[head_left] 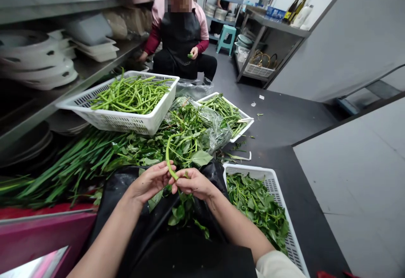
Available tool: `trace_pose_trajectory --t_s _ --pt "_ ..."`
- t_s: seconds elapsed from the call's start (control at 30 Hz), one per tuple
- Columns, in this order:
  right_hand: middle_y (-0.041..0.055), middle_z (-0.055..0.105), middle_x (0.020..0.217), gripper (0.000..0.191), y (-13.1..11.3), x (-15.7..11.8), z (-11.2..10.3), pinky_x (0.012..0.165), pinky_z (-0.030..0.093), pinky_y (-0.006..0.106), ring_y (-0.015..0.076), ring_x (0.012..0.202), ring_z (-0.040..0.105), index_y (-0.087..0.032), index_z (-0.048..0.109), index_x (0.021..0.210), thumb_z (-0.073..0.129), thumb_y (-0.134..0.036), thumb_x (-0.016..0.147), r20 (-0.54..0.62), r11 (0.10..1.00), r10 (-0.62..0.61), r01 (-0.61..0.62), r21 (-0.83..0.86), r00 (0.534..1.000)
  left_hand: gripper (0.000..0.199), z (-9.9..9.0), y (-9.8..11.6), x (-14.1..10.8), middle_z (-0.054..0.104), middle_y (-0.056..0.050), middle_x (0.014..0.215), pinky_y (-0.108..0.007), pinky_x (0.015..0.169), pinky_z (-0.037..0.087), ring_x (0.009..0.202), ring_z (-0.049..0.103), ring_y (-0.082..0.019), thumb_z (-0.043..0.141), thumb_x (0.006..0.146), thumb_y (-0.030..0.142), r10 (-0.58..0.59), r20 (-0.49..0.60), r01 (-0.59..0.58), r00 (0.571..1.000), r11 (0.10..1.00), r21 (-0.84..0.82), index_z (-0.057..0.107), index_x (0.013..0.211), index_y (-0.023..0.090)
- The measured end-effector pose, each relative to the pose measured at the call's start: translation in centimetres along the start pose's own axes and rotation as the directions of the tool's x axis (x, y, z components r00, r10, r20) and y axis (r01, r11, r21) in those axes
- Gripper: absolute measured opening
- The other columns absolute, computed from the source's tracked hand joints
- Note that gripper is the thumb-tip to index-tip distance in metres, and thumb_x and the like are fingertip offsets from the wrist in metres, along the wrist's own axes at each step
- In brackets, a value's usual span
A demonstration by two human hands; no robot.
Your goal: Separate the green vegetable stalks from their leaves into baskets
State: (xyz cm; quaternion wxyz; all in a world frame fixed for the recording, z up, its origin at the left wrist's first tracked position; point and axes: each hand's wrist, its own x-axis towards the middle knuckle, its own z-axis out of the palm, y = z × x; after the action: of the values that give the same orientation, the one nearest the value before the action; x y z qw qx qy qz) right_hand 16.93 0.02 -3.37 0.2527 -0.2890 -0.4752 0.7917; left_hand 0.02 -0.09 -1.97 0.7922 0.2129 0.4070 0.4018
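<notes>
A: Position of the stem [168, 151]?
B: In both hands, above the far edge of the apron [122, 185]. Left hand [152, 181]: fingers pinch the stem low down. Right hand [193, 183]: fingers grip it just beside, toward the lower end.
A: Long axis?
B: Rises from the fingers, away from the body; top bends right over the heap [186, 120]. Neither hand is nearer; both touch it.
A: Basket [274, 181]?
B: On the floor [302, 160], its far-left corner near the right wrist.
A: Unclear?
B: Right fingers hide the stem's lower end. Its tip merges with the heap; cannot tell where it stops. Right forearm covers the basket's left side; the frame cuts its near end.
</notes>
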Motion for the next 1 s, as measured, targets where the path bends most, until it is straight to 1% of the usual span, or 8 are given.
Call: trace_pose_trajectory --t_s 0.1,0.23,0.43,0.63,0.7,0.8,0.9,1.0 --pt "-0.0009 0.057 0.056 0.016 0.6 0.2 0.2 0.049 0.030 0.021 0.0084 0.048 0.042 -0.016 0.066 0.070 0.056 -0.028 0.074 -0.173 0.907 -0.014 -0.061 -0.417 0.985 0.029 -0.3 -0.9 -0.1 0.067 -0.002 0.071 -0.024 0.061 0.046 0.061 0.060 -0.013 0.074 0.060 0.018 0.015 -0.096 -0.004 0.995 0.994 0.112 0.063 0.087 0.015" --pt "0.0001 0.061 0.061 0.016 1.9 0.8 0.7 0.059 0.036 0.025 0.0149 0.062 0.054 -0.021 0.069 0.069 0.053 -0.019 0.072 -0.361 0.554 -0.074 -0.263 -0.790 0.929 0.035 -0.6 -1.6 -0.2 0.068 -0.004 0.072 -0.025 0.066 0.044 0.068 0.060 -0.016 0.073 0.058 0.030 0.089 -0.225 -0.010 0.970 0.944 0.329 0.065 0.089 0.015" --pt "-0.0017 0.056 0.054 0.021 1.9 1.2 1.8 0.052 0.035 0.020 0.0097 0.051 0.049 -0.015 0.066 0.072 0.047 -0.022 0.079 -0.229 0.658 -0.018 -0.161 -0.736 0.973 0.045 -0.5 -2.2 -0.9 0.066 -0.003 0.072 -0.023 0.053 0.041 0.061 0.057 -0.014 0.064 0.060 0.039 0.124 -0.315 0.032 0.941 0.893 0.449 0.065 0.099 0.015" --pt "0.0056 0.067 0.069 0.020 2.1 0.9 3.2 0.053 0.034 0.025 0.0175 0.061 0.058 -0.017 0.066 0.077 0.049 -0.029 0.078 0.017 0.023 -0.084 0.019 -1.000 0.996 0.044 -2.3 -4.2 -0.6 0.065 -0.002 0.063 -0.025 0.051 0.044 0.061 0.059 -0.019 0.060 0.058 0.042 0.295 -0.298 -0.016 0.908 0.734 0.679 0.069 0.089 0.013" --pt "0.0056 0.068 0.072 0.021 2.5 1.5 3.1 0.054 0.034 0.024 0.0173 0.062 0.058 -0.018 0.065 0.077 0.049 -0.030 0.079 -0.029 0.024 -0.108 -0.027 -0.999 0.994 0.044 -2.6 -4.2 -0.6 0.061 0.001 0.056 -0.025 0.047 0.042 0.050 0.055 -0.016 0.057 0.060 0.040 0.281 -0.340 0.026 0.897 0.736 0.677 0.068 0.093 0.012" --pt "0.0011 0.065 0.067 0.021 3.1 2.4 2.6 0.054 0.033 0.021 0.0131 0.059 0.055 -0.018 0.063 0.072 0.046 -0.025 0.081 -0.169 0.230 -0.133 -0.135 -0.964 0.977 0.045 -2.6 -3.6 -0.8 0.054 0.005 0.047 -0.022 0.043 0.038 0.039 0.048 -0.012 0.058 0.061 0.037 0.280 -0.379 0.031 0.882 0.769 0.639 0.066 0.097 0.010" --pt "-0.0027 0.058 0.059 0.020 3.3 2.7 2.3 0.052 0.031 0.019 0.0097 0.055 0.050 -0.018 0.061 0.068 0.046 -0.018 0.080 -0.071 0.410 -0.024 -0.055 -0.911 0.997 0.040 -2.4 -3.4 -1.0 0.052 0.005 0.045 -0.021 0.040 0.033 0.037 0.044 -0.010 0.060 0.061 0.037 0.259 -0.324 -0.009 0.910 0.793 0.609 0.068 0.091 0.012" --pt "-0.0014 0.056 0.059 0.012 3.1 2.4 2.0 0.055 0.031 0.021 0.0119 0.058 0.049 -0.017 0.058 0.063 0.053 -0.020 0.074 0.022 0.350 -0.072 0.046 -0.935 0.997 0.034 -2.2 -3.9 -1.3 0.049 0.006 0.042 -0.021 0.037 0.029 0.034 0.040 -0.009 0.061 0.061 0.039 0.168 -0.286 0.037 0.943 0.803 0.595 0.069 0.083 0.014"
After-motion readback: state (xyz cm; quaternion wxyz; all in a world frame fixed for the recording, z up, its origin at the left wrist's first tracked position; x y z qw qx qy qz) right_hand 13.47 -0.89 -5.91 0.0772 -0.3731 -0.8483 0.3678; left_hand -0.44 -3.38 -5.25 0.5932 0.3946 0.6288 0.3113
